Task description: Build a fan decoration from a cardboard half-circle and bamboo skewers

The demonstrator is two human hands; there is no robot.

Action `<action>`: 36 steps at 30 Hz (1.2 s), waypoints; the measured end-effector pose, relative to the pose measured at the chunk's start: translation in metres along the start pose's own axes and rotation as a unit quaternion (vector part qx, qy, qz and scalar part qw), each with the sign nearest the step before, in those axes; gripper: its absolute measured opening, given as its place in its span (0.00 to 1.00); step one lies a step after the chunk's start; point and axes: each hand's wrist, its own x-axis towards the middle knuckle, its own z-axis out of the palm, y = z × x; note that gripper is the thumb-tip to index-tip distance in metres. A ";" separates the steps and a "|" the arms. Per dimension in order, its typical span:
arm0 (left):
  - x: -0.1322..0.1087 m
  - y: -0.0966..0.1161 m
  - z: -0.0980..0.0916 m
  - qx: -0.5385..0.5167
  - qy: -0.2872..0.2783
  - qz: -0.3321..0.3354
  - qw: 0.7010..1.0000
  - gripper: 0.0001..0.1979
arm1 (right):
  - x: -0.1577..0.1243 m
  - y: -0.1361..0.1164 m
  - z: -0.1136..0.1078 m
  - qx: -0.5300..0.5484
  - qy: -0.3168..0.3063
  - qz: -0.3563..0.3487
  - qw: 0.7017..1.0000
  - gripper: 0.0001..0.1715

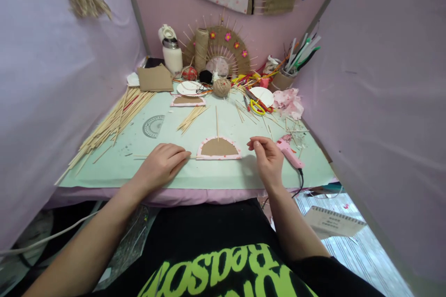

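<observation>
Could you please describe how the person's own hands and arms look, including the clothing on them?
The left hand and right hand are ungloved, with no watch or bracelet visible. Both forearms are bare. A black sleeve ends near the right elbow; the left sleeve cannot be made out. The black shirt has large yellow-green lettering across the front.

Thin stick point(193, 157) partly hidden by the left hand point(163, 161)
</observation>
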 end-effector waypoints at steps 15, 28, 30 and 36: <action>0.000 0.002 -0.001 0.000 0.004 0.005 1.000 0.12 | -0.005 -0.016 0.029 -0.088 -0.214 -0.175 0.957 0.09; -0.002 0.001 0.001 0.025 -0.002 0.021 0.999 0.11 | -0.002 -0.003 0.054 -0.192 -0.323 -0.256 0.890 0.15; -0.003 0.000 0.002 0.023 -0.004 0.020 1.000 0.12 | -0.003 -0.003 0.054 -0.196 -0.329 -0.253 0.888 0.15; -0.004 -0.001 0.002 0.013 -0.006 0.015 1.000 0.12 | -0.001 -0.004 0.053 -0.187 -0.352 -0.243 0.884 0.16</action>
